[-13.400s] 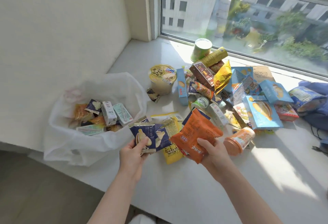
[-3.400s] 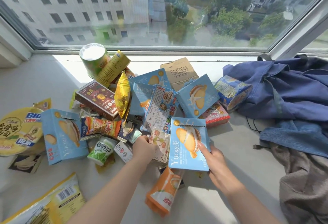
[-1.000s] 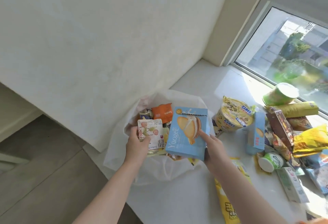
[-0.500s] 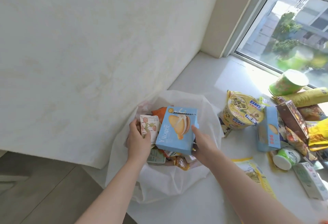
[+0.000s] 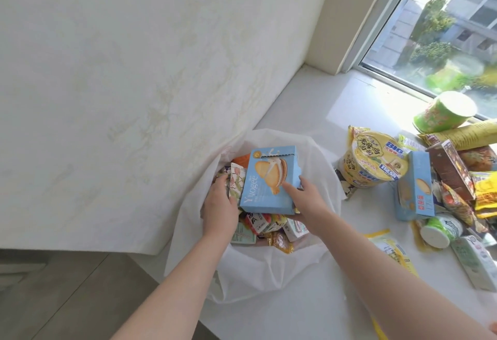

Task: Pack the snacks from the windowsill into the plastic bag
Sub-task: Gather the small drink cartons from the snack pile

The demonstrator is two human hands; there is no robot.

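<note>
We have the blue box (image 5: 270, 181) at the centre of the frame, right over the open mouth of the plastic bag (image 5: 320, 156), which sits at the left end of the windowsill (image 5: 309, 103) against the wall (image 5: 134, 70). The box's long axis runs almost straight up the frame, leaning a little to the right, with its printed face tipped toward us.

Our right hand (image 5: 305, 198) grips the box at its lower right corner, thumb across the face. Our left hand (image 5: 219, 206) is just to the left of the box and grips a flowered packet (image 5: 236, 185), whose right edge slips behind the box. Both things are above the snacks already in the bag, so we judge the coming move to be a short drop straight down. The right hand is the one that governs the box.

The right hand's fingers are hidden under the box, and most of the left hand's fingers are behind the packet. We cannot tell whether the box already rests on the heap below or is held clear of it, nor how much room the bag has left.

More snacks wait at the right of the frame: a noodle bowl (image 5: 373, 162), a second blue box (image 5: 415, 189) and a green cup (image 5: 443, 112). That pile is cut off by the right edge.
</note>
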